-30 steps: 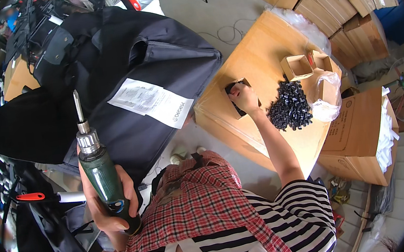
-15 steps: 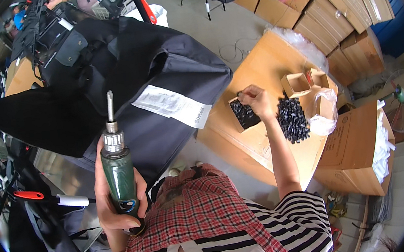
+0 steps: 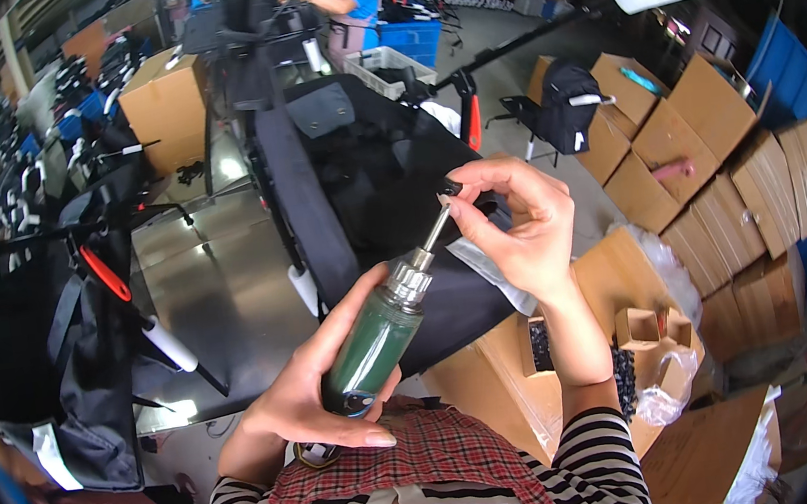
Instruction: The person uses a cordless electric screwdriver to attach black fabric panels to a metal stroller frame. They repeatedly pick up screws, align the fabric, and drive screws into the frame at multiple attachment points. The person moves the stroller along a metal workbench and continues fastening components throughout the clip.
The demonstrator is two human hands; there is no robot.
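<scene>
Toward seven o'clock, gripping green cylindrical screwdriver [image 3: 375, 349] with left hand [image 3: 305, 393]; toward one, pinching small black plastic piece [image 3: 449, 187] at silver bit [image 3: 436, 231] tip with right hand [image 3: 530, 231]; not fastened yet; loose black heap [image 3: 625, 378] left at four.

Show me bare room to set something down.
Bare: the grey metal tabletop between the left white tube and black fabric; the tan cardboard top left of the small brown cardboard box. Crowded: that top's right side, with small black pieces and a clear plastic bag; over the fabric, where the left hand holds a cylindrical green screwdriver.
</scene>
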